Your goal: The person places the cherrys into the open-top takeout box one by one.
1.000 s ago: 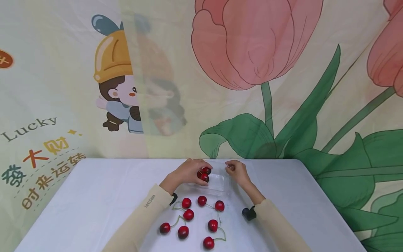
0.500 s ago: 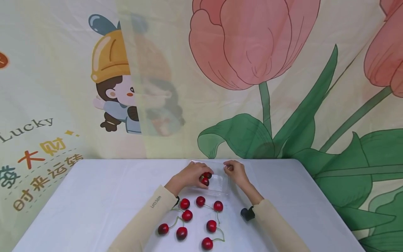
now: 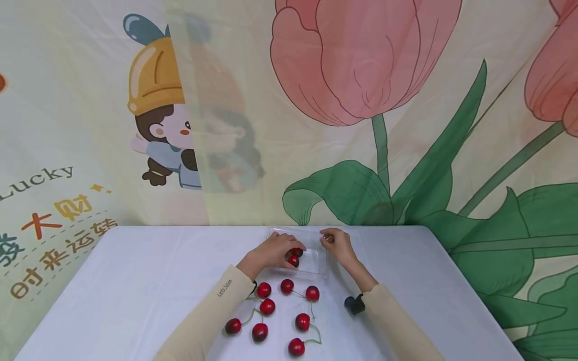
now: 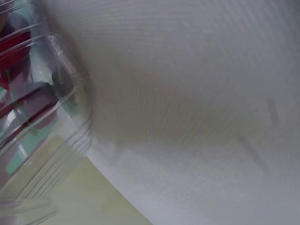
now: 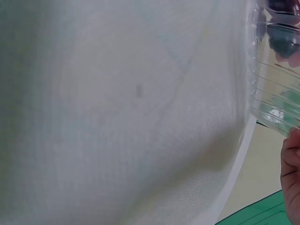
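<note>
My left hand (image 3: pixel 273 249) grips a pair of dark red cherries (image 3: pixel 293 260) over the left part of a clear plastic box (image 3: pixel 313 261). The fingers curl over them from above, hiding part of the fruit. In the left wrist view, red cherries (image 4: pixel 14 51) show through the box's ribbed wall (image 4: pixel 70 122). At the box's back right corner, my right hand (image 3: pixel 340 246) pinches the edge with curled fingers. The right wrist view shows that hand (image 5: pixel 291 173) at the right border, its fingertips at the box's corner (image 5: pixel 276 112).
In front of the box, several cherries with green stems lie in joined pairs, such as one cherry (image 3: pixel 260 332) at left and another (image 3: pixel 296 347) nearer the front. A white cloth (image 3: pixel 158 291) covers the table. A printed curtain (image 3: pixel 244 60) hangs behind its back edge.
My left hand has moved slightly right and toward me, lower over the box with the cherries, and more of the box's back left rim shows. The right hand stays at the corner.
</note>
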